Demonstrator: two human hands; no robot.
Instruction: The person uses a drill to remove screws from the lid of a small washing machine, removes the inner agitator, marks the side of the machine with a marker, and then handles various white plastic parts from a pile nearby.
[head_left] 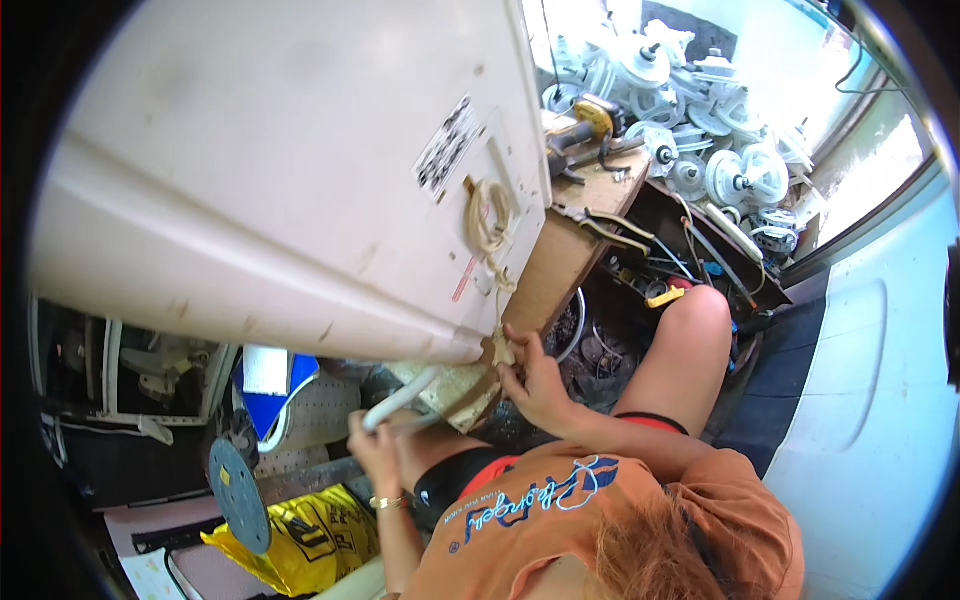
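A large off-white appliance body (290, 150) leans over the upper left, its lower edge close to my hands. From beneath that edge comes a white hose (404, 394), and my left hand (376, 452) is closed around its end. My right hand (540, 385) pinches a beige plug-like end piece (503, 349) at the corner of the appliance. The beige power cord (488, 218) hangs in a tied coil on the panel and runs down toward that piece. My fingers partly cover the piece.
A wooden bench (560, 265) carries a yellow-and-black power tool (598, 115) and pliers (610, 232). White plastic parts (690, 120) are heaped behind it. A yellow bag (310, 545) and a round grey disc (240, 495) sit lower left. A pale blue panel (870, 400) stands right.
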